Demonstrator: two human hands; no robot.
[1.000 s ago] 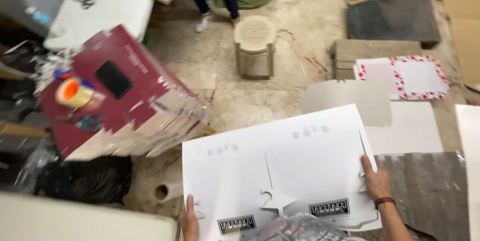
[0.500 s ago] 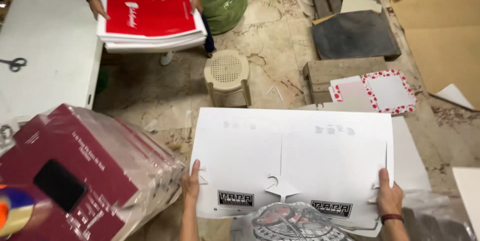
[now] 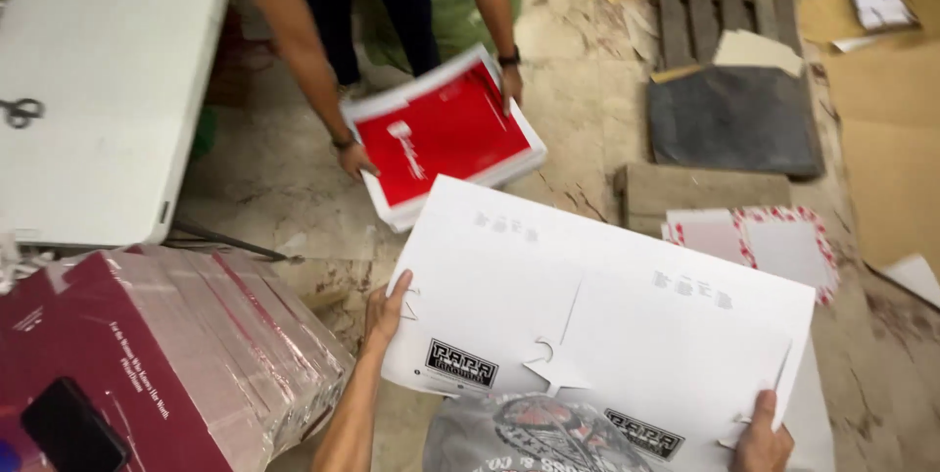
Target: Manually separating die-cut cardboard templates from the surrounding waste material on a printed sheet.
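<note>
Left hand [image 3: 384, 310] and right hand [image 3: 762, 436] are spread wide apart, fingers closed in a grip.

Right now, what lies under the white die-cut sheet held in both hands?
Under the white sheet: a grey printed shirt at its near edge, and floor beyond. The rest beneath is covered. Left hand and right hand grip its edges.

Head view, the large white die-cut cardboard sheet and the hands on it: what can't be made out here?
- White die-cut cardboard sheet: near edge hidden behind the grey printed shirt.
- Right hand: cut by the bottom frame edge; only the thumb side shows.
- Left hand: fingers hidden under the sheet.
- Co-worker's red-and-white printed stack: motion-blurred.
</note>
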